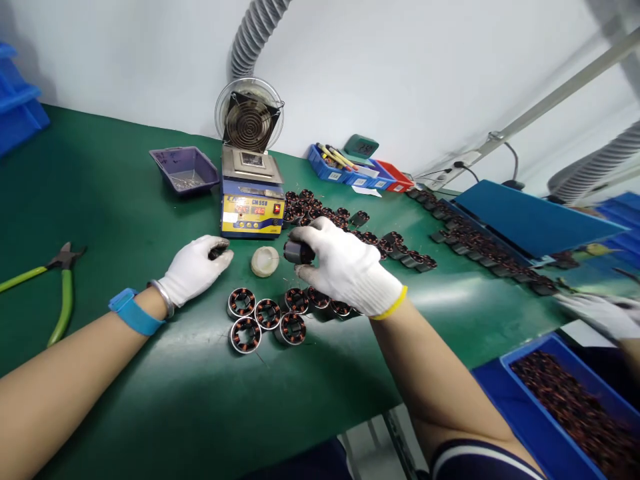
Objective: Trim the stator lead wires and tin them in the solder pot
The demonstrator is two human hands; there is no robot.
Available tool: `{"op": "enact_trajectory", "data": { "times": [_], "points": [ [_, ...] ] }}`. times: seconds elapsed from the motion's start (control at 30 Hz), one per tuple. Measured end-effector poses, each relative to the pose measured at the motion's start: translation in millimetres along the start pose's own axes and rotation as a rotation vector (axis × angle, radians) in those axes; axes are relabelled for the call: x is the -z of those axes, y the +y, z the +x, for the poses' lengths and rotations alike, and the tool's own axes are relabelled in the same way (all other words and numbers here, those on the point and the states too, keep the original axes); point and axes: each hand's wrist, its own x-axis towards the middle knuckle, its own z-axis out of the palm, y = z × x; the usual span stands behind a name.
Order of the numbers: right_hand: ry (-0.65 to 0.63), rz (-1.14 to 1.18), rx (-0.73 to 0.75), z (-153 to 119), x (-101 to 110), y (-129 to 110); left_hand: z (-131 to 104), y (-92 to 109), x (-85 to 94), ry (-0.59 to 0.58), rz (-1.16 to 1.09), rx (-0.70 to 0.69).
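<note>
My right hand (340, 263), in a white knit glove, grips a dark cylindrical motor stator (296, 253) lying sideways between thumb and fingers. A small round whitish pot (265, 261) stands just left of it. My left hand (197, 268), also gloved, rests on the green table with fingers curled; something dark shows at its fingertips, too hidden to name. Nearer to me, several wound stators (245, 335) with copper coils stand on end, some partly under my right hand. Behind the pot is a blue and yellow solder pot unit (253, 210) with lit red digits.
A purple tray (185, 172) with small bits stands behind my left hand; green-handled cutters (65, 267) lie far left. More stators (400, 248) spread to the right. Small blue bins (333, 172) line the wall. At right, another person's gloved hand (595, 313) is near a filled blue crate (520, 377).
</note>
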Motion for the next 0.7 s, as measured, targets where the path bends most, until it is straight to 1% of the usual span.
{"op": "enact_trajectory", "data": {
  "times": [0.07, 0.13, 0.3, 0.4, 0.47, 0.53, 0.57, 0.63, 0.7],
  "points": [
    [-0.022, -0.118, 0.039, 1.5, -1.7, -4.8, 0.7, -1.1, -0.6, -0.002, 0.014, 0.008],
    [-0.071, -0.189, 0.089, 5.8, -4.9, -10.9, 1.0, -1.7, -0.7, -0.008, 0.016, 0.019],
    [-0.164, -0.26, 0.118, 11.8, -10.8, -20.1, 1.4, -2.2, -1.0, -0.02, 0.009, 0.019],
    [-0.144, -0.273, 0.155, 12.3, -2.6, -16.3, 2.6, -3.7, -2.5, -0.01, 0.008, 0.013],
    [-0.091, -0.289, 0.16, 19.5, 11.5, -10.8, 3.7, -5.4, -4.4, 0.001, 0.006, 0.01],
    [-0.018, -0.308, 0.125, 38.5, 30.5, -5.0, 4.9, -7.4, -7.0, 0.014, -0.002, 0.006],
    [0.022, -0.316, 0.103, 53.1, 40.5, -2.6, 5.5, -8.4, -8.4, 0.02, -0.011, 0.003],
    [0.097, -0.328, 0.062, 91.2, 58.0, -0.2, 6.6, -10.2, -10.8, 0.025, -0.034, -0.005],
    [0.141, -0.305, 0.037, 134.8, 68.5, -1.8, 7.4, -11.8, -12.4, 0.025, -0.057, -0.008]
  ]
}}
